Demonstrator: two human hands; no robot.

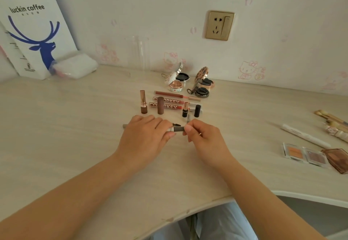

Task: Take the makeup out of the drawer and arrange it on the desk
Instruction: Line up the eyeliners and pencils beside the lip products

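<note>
My left hand (pixel 144 135) and my right hand (pixel 204 136) meet over the desk (pixel 75 126), both pinching a slim eyebrow pencil (pixel 176 129) with a grey cap and a small brush tip. Just beyond it stand an open rose-gold lipstick (pixel 143 101), its brown cap (pixel 160 105), a smaller black lipstick (pixel 185 109) and a black cap (pixel 197 110). Three lip gloss tubes (pixel 167 101) lie behind them. Two open cushion compacts (pixel 176 79) (pixel 203 82) sit near the wall. The drawer is out of sight.
Eyeshadow palettes (pixel 312 155), a white pen-shaped tube (pixel 305 136) and makeup brushes (pixel 333 121) lie at the right. A coffee paper bag (pixel 33 32) and a tissue pack (pixel 75 66) stand at the back left. A clear glass (pixel 140 53) and wall socket (pixel 219 25) sit behind. The curved desk edge (pixel 207 204) runs near me.
</note>
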